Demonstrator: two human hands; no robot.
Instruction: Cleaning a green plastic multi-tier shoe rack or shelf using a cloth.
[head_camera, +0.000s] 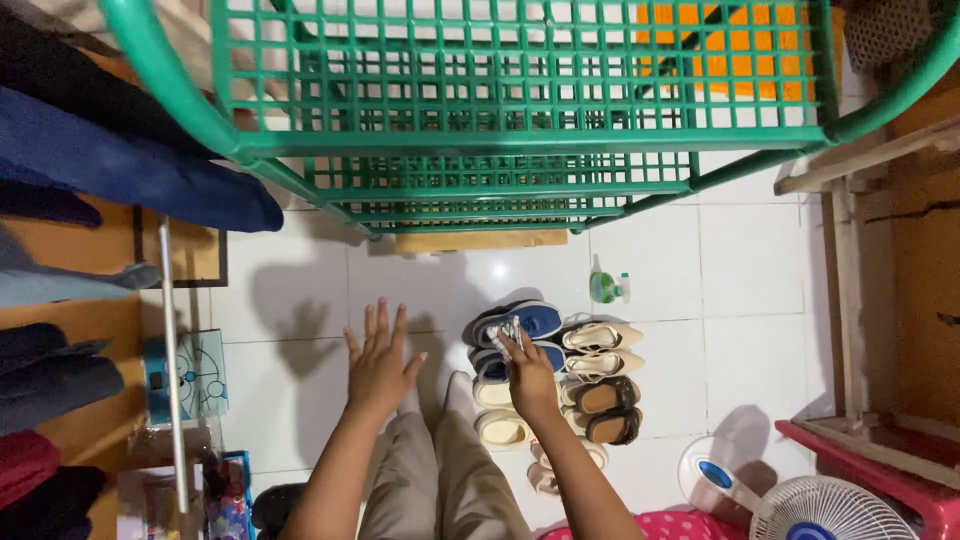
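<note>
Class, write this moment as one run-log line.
left hand: open, fingers spread, above white floor | right hand: touching blue shoes | green rack: overhead

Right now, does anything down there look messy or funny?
Not really. The shoes sit in neat pairs on the white floor. The right hand pinches a blue shoe's laces; the left hand hovers spread open.

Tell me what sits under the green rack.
Under the green rack the white tiled floor shows, with a wooden board at its foot and a green bottle nearby. The rack's grids hide the floor farther back.
</note>
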